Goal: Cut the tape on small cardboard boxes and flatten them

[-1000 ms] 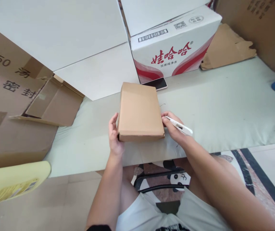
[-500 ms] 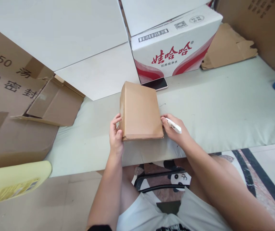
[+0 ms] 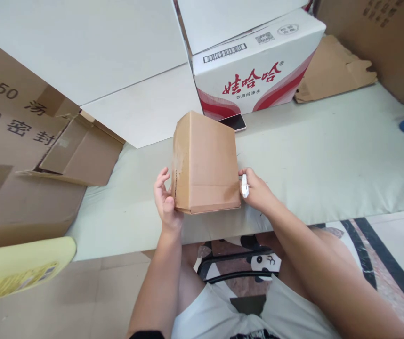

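A small brown cardboard box [image 3: 214,162] stands tilted on the pale green covered surface, with its left side turned partly into view. My left hand [image 3: 166,200] steadies its lower left corner, thumb at the edge and the upper fingers bent and lifted off the side. Any fingers under the box are hidden. At the lower right edge, my right hand [image 3: 256,190] is closed around a white box cutter [image 3: 245,186]; its blade cannot be seen. That hand's fingertips are close against the right side of the box.
Behind the box lies a phone [image 3: 235,122], partly covered, before a white and red water carton [image 3: 254,75]. Large white boxes [image 3: 127,94] rise at the back. An opened brown carton [image 3: 82,150] stands left, and a flattened cardboard piece [image 3: 336,70] lies back right.
The box has tilted and turned, showing more of its left side and covering more of the phone. My left hand shifted slightly left and the box cutter turned more upright in my right hand.
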`<state>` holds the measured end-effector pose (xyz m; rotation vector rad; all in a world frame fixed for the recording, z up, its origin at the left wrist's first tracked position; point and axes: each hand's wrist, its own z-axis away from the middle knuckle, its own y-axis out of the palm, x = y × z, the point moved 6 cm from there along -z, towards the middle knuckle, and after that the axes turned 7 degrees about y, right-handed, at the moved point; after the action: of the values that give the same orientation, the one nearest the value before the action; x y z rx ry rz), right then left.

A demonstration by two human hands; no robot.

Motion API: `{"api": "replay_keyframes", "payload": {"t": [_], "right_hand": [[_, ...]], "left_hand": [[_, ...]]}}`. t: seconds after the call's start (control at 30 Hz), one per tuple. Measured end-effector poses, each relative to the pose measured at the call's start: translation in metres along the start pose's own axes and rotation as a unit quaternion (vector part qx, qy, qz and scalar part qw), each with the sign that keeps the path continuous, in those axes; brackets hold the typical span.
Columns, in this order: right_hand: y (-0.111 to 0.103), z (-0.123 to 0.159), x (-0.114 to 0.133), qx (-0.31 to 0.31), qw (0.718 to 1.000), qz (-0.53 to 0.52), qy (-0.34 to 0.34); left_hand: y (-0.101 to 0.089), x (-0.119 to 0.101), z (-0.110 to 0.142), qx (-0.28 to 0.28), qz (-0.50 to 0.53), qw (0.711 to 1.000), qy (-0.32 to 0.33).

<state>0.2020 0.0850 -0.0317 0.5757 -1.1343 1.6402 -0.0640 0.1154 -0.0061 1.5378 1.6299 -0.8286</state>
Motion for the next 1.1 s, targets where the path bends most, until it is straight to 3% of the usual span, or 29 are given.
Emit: {"api": "replay_keyframes", "payload": {"t": [0.1,0.2,0.3,0.43,0.73,0.9,1.1], "right_hand": [[0.000,0.000,0.000,-0.003,1.000,-0.021,-0.005],[-0.009,0.002,0.001,-0.055,0.995,-0.075,-0.018],[-0.018,0.005,0.002,-0.122,0.985,-0.114,-0.049],[-0.021,0.007,0.004,-0.150,0.977,-0.125,-0.083],[-0.016,0.011,0.012,-0.122,0.979,-0.115,-0.116],[-0.015,0.011,0.013,-0.099,0.982,-0.133,-0.096],[-0.007,0.006,0.009,-0.039,0.974,-0.211,-0.073]], "left_hand": [[-0.001,-0.004,0.000,-0.033,0.010,0.999,0.002],[-0.002,-0.003,-0.002,-0.042,0.011,0.999,0.000],[0.001,0.002,-0.003,-0.016,0.010,1.000,-0.003],[0.009,0.005,0.000,0.025,0.013,1.000,0.001],[0.022,-0.016,0.004,0.090,-0.066,0.990,0.084],[0.022,-0.023,0.005,0.083,-0.088,0.986,0.113],[0.011,-0.014,0.004,0.034,-0.079,0.993,0.078]]}}
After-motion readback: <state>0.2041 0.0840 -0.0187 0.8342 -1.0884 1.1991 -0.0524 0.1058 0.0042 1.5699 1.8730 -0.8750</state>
